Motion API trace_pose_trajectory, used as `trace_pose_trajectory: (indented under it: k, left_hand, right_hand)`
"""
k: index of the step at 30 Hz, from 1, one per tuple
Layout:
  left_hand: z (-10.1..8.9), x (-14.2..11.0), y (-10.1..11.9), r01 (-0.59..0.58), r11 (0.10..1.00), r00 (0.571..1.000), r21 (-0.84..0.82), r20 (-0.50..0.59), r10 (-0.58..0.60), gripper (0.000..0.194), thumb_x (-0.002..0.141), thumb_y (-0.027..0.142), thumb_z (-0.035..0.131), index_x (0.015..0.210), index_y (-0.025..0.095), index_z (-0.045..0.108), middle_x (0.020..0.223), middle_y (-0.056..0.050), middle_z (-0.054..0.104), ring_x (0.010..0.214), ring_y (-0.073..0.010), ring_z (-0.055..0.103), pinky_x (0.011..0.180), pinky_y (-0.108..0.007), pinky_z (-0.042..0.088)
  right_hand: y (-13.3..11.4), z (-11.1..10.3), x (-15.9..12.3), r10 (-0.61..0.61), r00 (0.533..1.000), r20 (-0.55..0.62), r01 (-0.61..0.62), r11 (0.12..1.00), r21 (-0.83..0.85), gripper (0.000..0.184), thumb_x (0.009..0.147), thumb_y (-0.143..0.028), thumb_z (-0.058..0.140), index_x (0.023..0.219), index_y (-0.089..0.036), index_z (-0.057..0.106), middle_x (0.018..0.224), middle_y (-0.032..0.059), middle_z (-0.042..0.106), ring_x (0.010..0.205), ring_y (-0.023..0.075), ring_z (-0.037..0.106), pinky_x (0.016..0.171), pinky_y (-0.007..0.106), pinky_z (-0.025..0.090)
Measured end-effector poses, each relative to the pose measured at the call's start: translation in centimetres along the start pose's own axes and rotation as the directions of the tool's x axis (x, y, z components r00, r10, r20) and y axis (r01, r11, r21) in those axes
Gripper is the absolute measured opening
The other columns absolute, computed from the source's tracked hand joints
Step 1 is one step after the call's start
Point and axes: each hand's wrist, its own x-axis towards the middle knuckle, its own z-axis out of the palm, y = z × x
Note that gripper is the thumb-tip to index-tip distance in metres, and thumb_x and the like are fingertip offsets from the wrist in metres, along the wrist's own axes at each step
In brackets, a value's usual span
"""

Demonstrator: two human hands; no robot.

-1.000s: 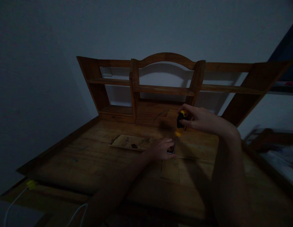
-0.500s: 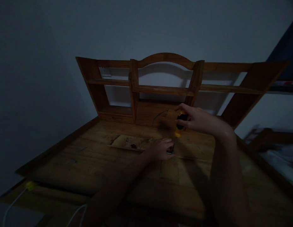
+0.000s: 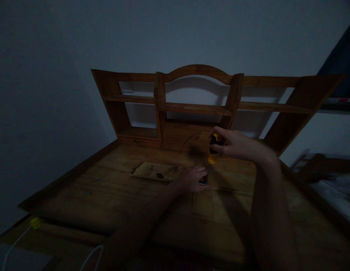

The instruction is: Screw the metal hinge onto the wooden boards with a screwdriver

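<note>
My right hand (image 3: pixel 233 143) is wrapped around the yellow and black handle of a screwdriver (image 3: pixel 211 159), held nearly upright. Its shaft runs down to a small shiny metal piece (image 3: pixel 203 183) on the wooden desktop, though the exact contact at the tip is too dark to make out. Low on the desk, my left hand (image 3: pixel 191 179) pinches that metal piece between thumb and fingers, which cover most of it. Just left of this hand lies a pale wooden strip (image 3: pixel 152 170) with dark, broken patches.
Along the back of the desk (image 3: pixel 121 203) stands a wooden shelf unit (image 3: pixel 194 108) against the wall. Small thin metal items (image 3: pixel 98 178) lie at left. A thin square panel (image 3: pixel 202 205) is in front of my left hand. A yellow-ended item (image 3: pixel 36 223) with a white cord sits front left.
The screwdriver handle has turned and leaned very slightly to the left in my right hand. My left hand stays in place on the metal piece.
</note>
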Motion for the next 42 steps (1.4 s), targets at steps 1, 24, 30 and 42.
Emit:
trace_pose_trajectory:
  k: [1,24,30,42]
  left_hand:
    - [-0.03,0.0,0.02,-0.001,1.0,1.0,-0.003,0.0,0.001,0.038,0.086,0.053,0.062,0.099,0.018,0.062,0.104,-0.009,0.062,0.101,-0.0242,0.059,0.088,-0.035,0.047]
    - [-0.31,0.07,0.19,0.009,0.999,1.0,-0.032,0.002,-0.009,0.035,0.086,0.05,0.063,0.102,0.019,0.062,0.104,-0.007,0.063,0.101,-0.0248,0.06,0.087,-0.036,0.048]
    - [-0.15,0.06,-0.01,-0.013,1.0,1.0,-0.027,-0.01,0.013,0.038,0.085,0.051,0.064,0.102,0.018,0.063,0.103,-0.009,0.063,0.101,-0.0254,0.059,0.088,-0.036,0.048]
    - [-0.03,0.16,0.04,-0.011,1.0,1.0,-0.019,-0.017,0.011,0.036,0.084,0.048,0.066,0.104,0.018,0.063,0.106,-0.009,0.063,0.103,-0.0248,0.06,0.09,-0.035,0.048]
  right_hand:
    - [0.06,0.1,0.05,0.023,1.0,-0.012,-0.024,0.999,-0.031,0.023,0.086,-0.04,0.054,0.101,-0.023,0.055,0.09,0.005,0.067,0.078,0.0207,0.062,0.065,0.029,0.042]
    - [0.82,0.4,0.39,0.093,0.994,-0.059,-0.098,0.991,-0.095,0.043,0.086,-0.057,0.053,0.109,-0.021,0.059,0.089,0.0078,0.07,0.079,0.0245,0.066,0.063,0.031,0.044]
    - [0.38,0.12,0.15,0.002,1.0,-0.002,-0.003,0.999,-0.04,0.042,0.084,-0.036,0.057,0.124,-0.021,0.055,0.106,0.0073,0.07,0.087,0.0214,0.066,0.073,0.029,0.047]
    - [0.74,0.63,0.59,0.059,0.997,-0.048,-0.062,0.995,-0.075,0.037,0.087,-0.042,0.055,0.117,-0.021,0.058,0.099,0.008,0.07,0.081,0.0225,0.066,0.069,0.03,0.047]
